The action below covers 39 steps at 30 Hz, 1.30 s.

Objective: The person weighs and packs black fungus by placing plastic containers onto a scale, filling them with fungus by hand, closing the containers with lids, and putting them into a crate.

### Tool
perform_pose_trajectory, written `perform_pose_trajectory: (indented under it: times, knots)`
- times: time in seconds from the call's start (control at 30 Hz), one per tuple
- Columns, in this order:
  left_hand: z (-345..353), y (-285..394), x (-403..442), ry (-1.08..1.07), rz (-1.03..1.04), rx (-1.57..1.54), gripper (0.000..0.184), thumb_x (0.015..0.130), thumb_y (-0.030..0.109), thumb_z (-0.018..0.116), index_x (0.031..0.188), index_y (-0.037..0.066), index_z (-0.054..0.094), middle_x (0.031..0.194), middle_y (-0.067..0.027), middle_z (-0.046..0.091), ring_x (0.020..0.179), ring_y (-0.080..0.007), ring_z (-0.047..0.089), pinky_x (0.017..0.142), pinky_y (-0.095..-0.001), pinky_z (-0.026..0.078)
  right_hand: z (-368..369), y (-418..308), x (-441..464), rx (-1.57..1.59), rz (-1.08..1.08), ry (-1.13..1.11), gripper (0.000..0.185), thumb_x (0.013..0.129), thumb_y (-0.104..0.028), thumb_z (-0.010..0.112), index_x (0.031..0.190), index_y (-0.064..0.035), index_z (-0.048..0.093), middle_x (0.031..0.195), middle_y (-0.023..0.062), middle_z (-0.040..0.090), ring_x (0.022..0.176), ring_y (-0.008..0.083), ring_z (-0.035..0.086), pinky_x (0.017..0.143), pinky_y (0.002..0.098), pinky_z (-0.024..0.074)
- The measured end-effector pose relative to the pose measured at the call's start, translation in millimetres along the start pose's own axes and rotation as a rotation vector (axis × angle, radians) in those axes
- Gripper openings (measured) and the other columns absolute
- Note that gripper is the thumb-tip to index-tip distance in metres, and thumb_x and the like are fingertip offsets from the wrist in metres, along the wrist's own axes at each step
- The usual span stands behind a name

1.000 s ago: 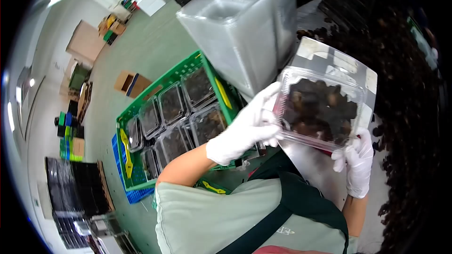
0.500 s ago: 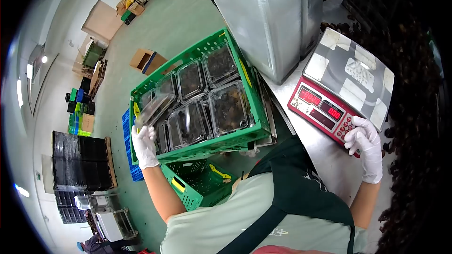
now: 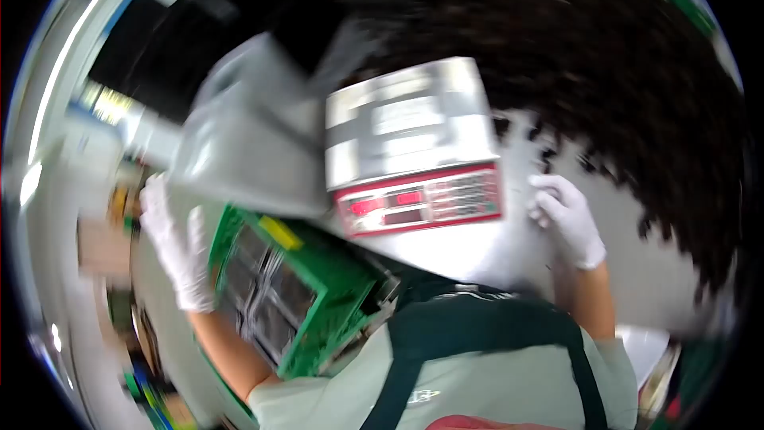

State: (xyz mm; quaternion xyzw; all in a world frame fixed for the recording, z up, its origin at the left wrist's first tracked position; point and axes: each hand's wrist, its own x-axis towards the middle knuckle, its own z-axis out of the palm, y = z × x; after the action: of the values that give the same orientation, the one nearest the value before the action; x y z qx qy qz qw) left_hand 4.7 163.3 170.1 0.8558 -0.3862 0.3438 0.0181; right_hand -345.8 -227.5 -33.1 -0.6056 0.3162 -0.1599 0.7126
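Observation:
My left hand [image 3: 177, 251], in a white glove, is raised with its fingers apart and holds nothing. It is beside the stacks of clear plastic boxes [image 3: 251, 143] and the green crate [image 3: 326, 302], in which filled clear boxes [image 3: 267, 291] show blurred. My right hand [image 3: 569, 219], also gloved, hovers over the metal table [image 3: 509, 251], right of the scale. Its fingers are curled, and whether anything small is between them is hidden. The red and grey scale [image 3: 414, 147] has nothing on its platform, and its red display is lit but blurred.
A large heap of dark brown pieces [image 3: 597, 56] covers the back and right of the table. Black crates [image 3: 263, 0] stand behind the plastic stacks. Cardboard boxes [image 3: 103, 248] and other goods are on the floor at the far left.
The view has swung right, towards the heap. My left hand, earlier holding a clear box over the green crate, has let it go and opened. My right hand has moved off the scale's edge.

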Motion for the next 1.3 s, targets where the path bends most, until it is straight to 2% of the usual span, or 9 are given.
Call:
perform_pose_trajectory:
  times: [0.13,0.3,0.57,0.63,0.77,0.93,1.03,1.1,1.3]
  knots:
    - [31.9,-4.6,52.5,-0.334,-0.337,-0.961,0.046,0.102,0.022,0.058,0.142,0.0,0.056,0.139,-0.0102,0.058,0.131,-0.0213,0.052,0.114,-0.0363,0.037,-27.9,26.7,-55.0,0.148,0.068,0.278,0.026,0.101,-0.015,0.058,0.124,-0.0059,0.065,0.093,0.0013,0.069,0.079,0.0065,0.06,0.069,0.0203,0.0472]
    - [78.2,-146.8,70.1,-0.411,-0.073,-0.911,0.04,0.089,-0.003,0.062,0.129,0.001,0.064,0.095,0.0006,0.064,0.088,-0.0069,0.057,0.082,-0.0224,0.045,-57.6,58.9,-80.7,0.227,0.185,0.468,0.03,0.099,-0.013,0.06,0.127,-0.0025,0.064,0.093,0.0035,0.07,0.081,0.0079,0.063,0.07,0.0218,0.0498]
    - [19.3,-26.9,88.4,0.133,-0.545,-0.894,0.079,0.091,0.041,0.078,0.154,0.006,0.045,0.123,-0.0148,0.068,0.101,-0.0355,0.068,0.095,-0.0424,0.057,-58.9,51.4,21.5,-0.964,-0.166,0.6,0.061,0.089,-0.027,0.074,0.147,-0.0204,0.054,0.15,0.0108,0.052,0.142,0.0291,0.046,0.119,0.0445,0.0379]
    - [57.2,4.0,66.3,0.175,-0.075,-0.746,0.035,0.094,0.002,0.065,0.129,0.001,0.065,0.099,-0.0028,0.062,0.094,-0.0173,0.059,0.089,-0.0303,0.048,-62.7,52.1,55.6,-1.294,-0.345,0.588,0.078,0.083,-0.035,0.079,0.153,-0.0241,0.046,0.161,0.0115,0.038,0.151,0.0337,0.031,0.124,0.0526,0.0277]
    - [81.9,179.6,32.3,-0.015,0.511,-0.572,0.025,0.073,0.005,0.083,0.095,0.011,0.073,0.09,-0.0037,0.067,0.084,-0.0249,0.064,0.071,-0.0347,0.049,-76.1,22.6,121.7,-1.321,-0.375,0.622,0.088,0.084,-0.044,0.08,0.159,-0.0308,0.035,0.168,0.0118,0.025,0.155,0.0371,0.021,0.122,0.0645,0.0245]
    - [137.8,229.5,13.6,-0.274,0.627,-0.72,0.034,0.075,0.011,0.083,0.106,0.015,0.071,0.084,-0.0029,0.061,0.081,-0.0243,0.061,0.073,-0.039,0.045,-70.2,-29.5,185.3,-1.2,-0.329,0.547,0.092,0.077,-0.049,0.084,0.156,-0.0397,0.039,0.169,0.013,0.02,0.156,0.0422,0.015,0.112,0.0713,0.0349]
    - [133.4,238.4,14.6,-0.382,0.665,-0.756,0.044,0.075,0.015,0.085,0.116,0.012,0.07,0.094,-0.006,0.065,0.085,-0.0268,0.062,0.077,-0.0396,0.047,-55.8,-18.8,202.8,-1.363,-0.349,0.367,0.081,0.077,-0.047,0.083,0.15,-0.0366,0.05,0.168,0.0121,0.025,0.148,0.0418,0.032,0.107,0.0624,0.0476]
    - [121.7,238.1,20.1,-0.392,0.672,-0.776,0.046,0.077,0.015,0.084,0.12,0.01,0.069,0.101,-0.009,0.066,0.091,-0.029,0.063,0.081,-0.0406,0.047,-61.5,1.2,216.2,-1.333,-0.421,0.467,0.039,0.084,-0.037,0.077,0.12,-0.0247,0.072,0.145,0.0054,0.052,0.119,0.0329,0.056,0.088,0.0464,0.0601]
    - [131.4,192.5,22.7,-0.299,0.46,-0.824,0.045,0.086,0.01,0.073,0.13,0.003,0.064,0.123,-0.0194,0.064,0.115,-0.0381,0.058,0.103,-0.0475,0.044,-73.8,6.9,193.0,-0.882,-0.463,0.641,0.021,0.086,-0.03,0.073,0.101,-0.0159,0.074,0.108,0.0044,0.067,0.107,0.0272,0.065,0.089,0.0411,0.0573]
